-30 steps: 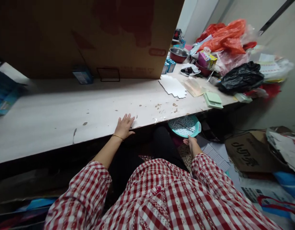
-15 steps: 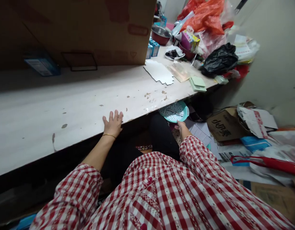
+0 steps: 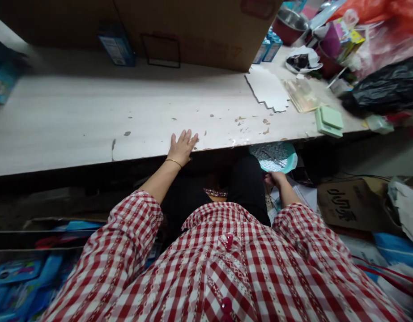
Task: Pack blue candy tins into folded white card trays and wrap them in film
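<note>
My left hand (image 3: 183, 146) rests on the front edge of the white table (image 3: 92, 107), palm down with the fingers spread and nothing in them. A thin gold bangle circles that wrist. Below the table edge, my right hand (image 3: 274, 178) is beside my knee, just under a teal basin (image 3: 290, 162) of small pale pieces. Its fingers look curled, and what they hold, if anything, is too small to make out.
A large cardboard box (image 3: 206, 40) stands along the table's back, with a small blue box (image 3: 117, 47) before it. Right of it lie white card (image 3: 266, 87) and a green case (image 3: 329, 120). Blue packages (image 3: 21, 281) fill a container at lower left.
The view has turned left, so the table and boxes sit further right and blue packages show at lower left. My right hand's fingers have curled in. My left hand stays on the edge.
</note>
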The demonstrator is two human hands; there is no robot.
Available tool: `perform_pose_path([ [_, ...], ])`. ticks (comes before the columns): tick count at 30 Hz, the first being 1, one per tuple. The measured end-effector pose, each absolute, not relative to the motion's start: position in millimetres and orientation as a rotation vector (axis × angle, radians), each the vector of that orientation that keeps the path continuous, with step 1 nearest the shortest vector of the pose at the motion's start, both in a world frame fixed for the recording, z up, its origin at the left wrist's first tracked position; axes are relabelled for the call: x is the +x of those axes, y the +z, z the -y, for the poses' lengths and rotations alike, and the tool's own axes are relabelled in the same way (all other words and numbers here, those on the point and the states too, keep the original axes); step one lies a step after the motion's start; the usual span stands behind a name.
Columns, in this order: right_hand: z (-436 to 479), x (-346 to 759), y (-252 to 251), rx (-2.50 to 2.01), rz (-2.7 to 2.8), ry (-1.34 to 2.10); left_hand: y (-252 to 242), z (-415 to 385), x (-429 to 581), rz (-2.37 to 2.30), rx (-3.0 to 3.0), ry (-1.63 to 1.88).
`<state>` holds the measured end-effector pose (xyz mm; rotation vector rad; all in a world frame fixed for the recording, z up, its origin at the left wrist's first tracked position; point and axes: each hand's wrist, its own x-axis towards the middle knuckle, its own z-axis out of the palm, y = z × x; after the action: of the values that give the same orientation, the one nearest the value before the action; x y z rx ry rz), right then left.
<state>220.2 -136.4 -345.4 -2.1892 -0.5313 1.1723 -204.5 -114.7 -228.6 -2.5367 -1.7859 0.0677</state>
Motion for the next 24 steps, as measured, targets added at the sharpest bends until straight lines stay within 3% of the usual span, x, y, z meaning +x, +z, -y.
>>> perform_pose_path([
  [7, 123.0, 193.3, -318.3, -2.154, 1.126, 0.98, -228.0, 117.4, -205.8, 1.858, -2.516, 0.078],
  [13, 101.1, 111.9, -299.8, -1.787, 1.914, 0.703, -224.2, 121.6, -203.5, 1.881, -2.498, 0.03],
  [18, 81.6, 53.7, -299.0, -1.647, 2.457, 0.927, -221.5, 119.6, -204.3, 1.917, -2.538, 0.086],
  [24, 69.2, 53.7, -324.5, -1.521, 2.455, 1.264, -219.4, 116.7, -203.6, 2.009, -2.573, 0.164],
])
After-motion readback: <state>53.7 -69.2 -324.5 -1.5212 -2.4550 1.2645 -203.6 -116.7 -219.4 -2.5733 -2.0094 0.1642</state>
